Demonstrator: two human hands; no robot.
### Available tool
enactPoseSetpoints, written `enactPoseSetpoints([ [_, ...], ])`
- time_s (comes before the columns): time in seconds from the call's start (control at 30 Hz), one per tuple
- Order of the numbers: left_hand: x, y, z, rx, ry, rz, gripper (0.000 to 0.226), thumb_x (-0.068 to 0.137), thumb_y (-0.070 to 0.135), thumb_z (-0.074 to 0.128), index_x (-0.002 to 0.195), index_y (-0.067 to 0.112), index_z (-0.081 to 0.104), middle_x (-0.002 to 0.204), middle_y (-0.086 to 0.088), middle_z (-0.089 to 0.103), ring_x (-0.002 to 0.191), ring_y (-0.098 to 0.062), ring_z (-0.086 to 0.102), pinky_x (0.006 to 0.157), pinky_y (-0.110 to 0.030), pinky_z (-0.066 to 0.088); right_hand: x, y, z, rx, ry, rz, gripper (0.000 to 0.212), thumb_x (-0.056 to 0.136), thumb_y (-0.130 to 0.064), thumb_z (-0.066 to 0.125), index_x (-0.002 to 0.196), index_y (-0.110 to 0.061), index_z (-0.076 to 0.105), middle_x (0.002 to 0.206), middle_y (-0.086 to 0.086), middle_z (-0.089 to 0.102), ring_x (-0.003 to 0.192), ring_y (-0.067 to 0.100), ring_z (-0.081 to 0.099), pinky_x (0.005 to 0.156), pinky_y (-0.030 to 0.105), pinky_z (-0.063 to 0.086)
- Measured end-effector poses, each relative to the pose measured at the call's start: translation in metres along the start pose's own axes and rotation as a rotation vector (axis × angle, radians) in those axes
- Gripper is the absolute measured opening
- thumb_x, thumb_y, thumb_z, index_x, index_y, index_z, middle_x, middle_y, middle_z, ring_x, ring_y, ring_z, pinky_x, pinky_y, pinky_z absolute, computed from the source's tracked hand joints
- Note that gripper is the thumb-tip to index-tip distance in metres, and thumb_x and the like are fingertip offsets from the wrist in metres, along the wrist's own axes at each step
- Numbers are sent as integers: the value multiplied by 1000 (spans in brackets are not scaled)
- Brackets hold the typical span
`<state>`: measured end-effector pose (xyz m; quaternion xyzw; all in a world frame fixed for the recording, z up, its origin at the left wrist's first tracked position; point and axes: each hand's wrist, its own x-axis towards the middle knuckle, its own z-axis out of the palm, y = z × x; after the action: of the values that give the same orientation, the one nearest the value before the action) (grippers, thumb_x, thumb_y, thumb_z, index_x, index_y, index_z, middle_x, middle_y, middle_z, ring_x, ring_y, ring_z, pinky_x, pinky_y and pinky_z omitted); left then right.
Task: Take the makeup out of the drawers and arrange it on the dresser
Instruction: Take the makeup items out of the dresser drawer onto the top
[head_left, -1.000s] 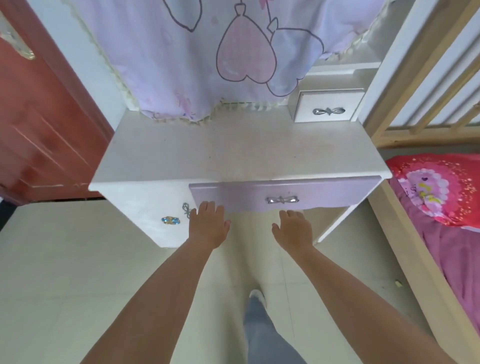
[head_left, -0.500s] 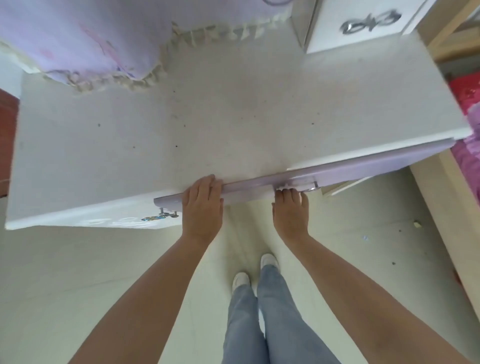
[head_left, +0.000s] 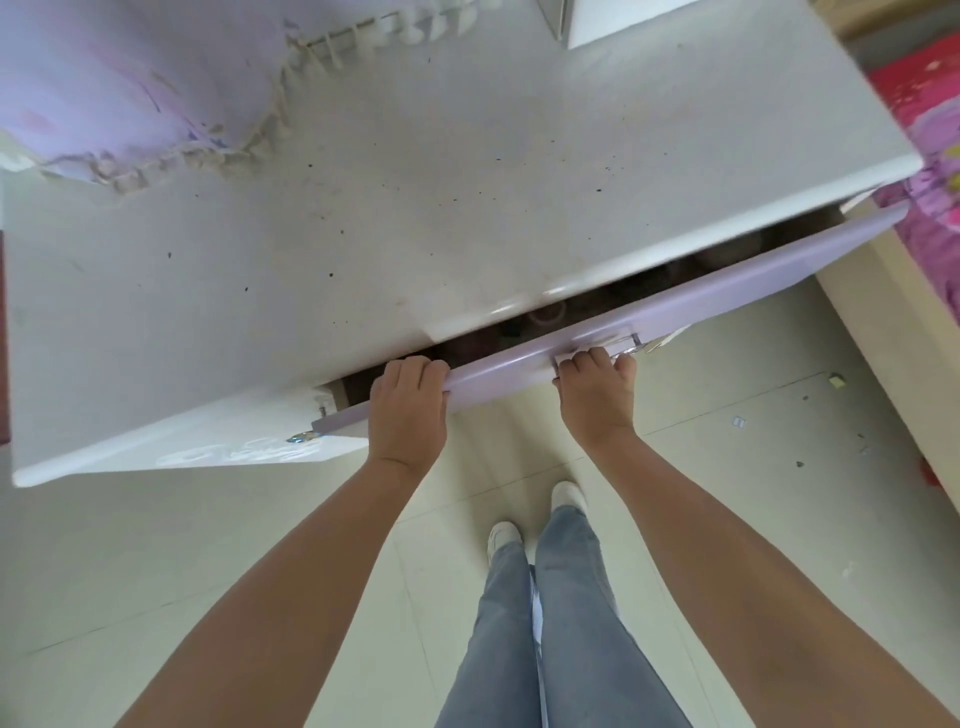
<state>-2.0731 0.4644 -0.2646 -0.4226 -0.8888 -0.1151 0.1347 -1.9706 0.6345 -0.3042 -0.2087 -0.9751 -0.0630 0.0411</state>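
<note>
Our left hand (head_left: 408, 410) has its grip hooked over the top edge of the drawer front (head_left: 675, 306), fingers curled down into the gap, thumb side under. Our right hand (head_left: 597, 395) is curled round the same top edge just by the silver handle (head_left: 618, 344), fingertips over the lip, w/ the thumb beside the handle. Both hands hold the front; neither carries anything else.

The drawer itself is lilac and sits a little way out from under the worktop (head_left: 415, 208), leaving a dark slit. In that slit we see a few round shapes (head_left: 545, 314) (prob. jars or lids, too dim to tell), so the makeup is inside the drawer, none on the worktop.

The worktop is white w/ dark specks. A purple frilled cloth (head_left: 130, 88) hangs over its back left part, and a small white box unit (head_left: 623, 21) stands at the back right. A second silver handle (head_left: 301, 438) shows on the white cabinet front left of the drawer.

Below: pale tiled floor (head_left: 156, 571), our jeans (head_left: 545, 623) and white shoes (head_left: 566, 493). A pink bed cover (head_left: 930, 130) is at far right.
</note>
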Motion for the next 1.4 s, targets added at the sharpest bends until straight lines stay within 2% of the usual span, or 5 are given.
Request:
enactPoseSetpoints([
  [0.17, -26, 24, -15, -45, -105, -18, 27, 59, 2, 80, 78, 3, 62, 70, -12, 65, 60, -28, 61, 54, -27, 51, -36, 6, 3, 26, 115, 11, 31, 38, -18, 87, 61, -15, 67, 54, -3, 61, 59, 18, 59, 70, 32, 29],
  [0.47, -42, 35, -20, 16, -178, -28, 32, 48, -5, 83, 73, 4, 63, 65, -11, 63, 54, -27, 59, 49, -26, 48, -65, 33, -24, 328, 382, -51, 46, 54, -11, 79, 93, -12, 54, 90, 12, 67, 92, 21, 46, 80, 35, 35],
  [0.57, -48, 39, -14, 31, -145, -39, 38, 49, -8, 78, 79, 6, 59, 64, -10, 63, 53, -27, 58, 49, -23, 47, -39, 51, -25, 190, 269, -131, 43, 48, -23, 84, 82, -13, 60, 80, 6, 67, 82, 22, 60, 87, 41, 40],
  [0.7, -58, 42, -2, 46, -79, -29, 41, 50, -7, 74, 82, 8, 53, 65, -8, 63, 54, -26, 57, 51, -22, 47, -17, 63, -22, 151, 72, -370, 40, 34, -21, 89, 52, -14, 55, 50, 0, 55, 47, 19, 55, 48, 22, 45],
  [1.4, -100, 58, 14, 78, -36, -72, 27, 63, 3, 51, 88, 13, 44, 69, -6, 63, 72, -19, 36, 64, -26, 28, -53, 68, -11, 190, -38, -421, 34, 44, -16, 86, 55, -12, 54, 53, 2, 54, 48, 20, 53, 46, 24, 39],
])
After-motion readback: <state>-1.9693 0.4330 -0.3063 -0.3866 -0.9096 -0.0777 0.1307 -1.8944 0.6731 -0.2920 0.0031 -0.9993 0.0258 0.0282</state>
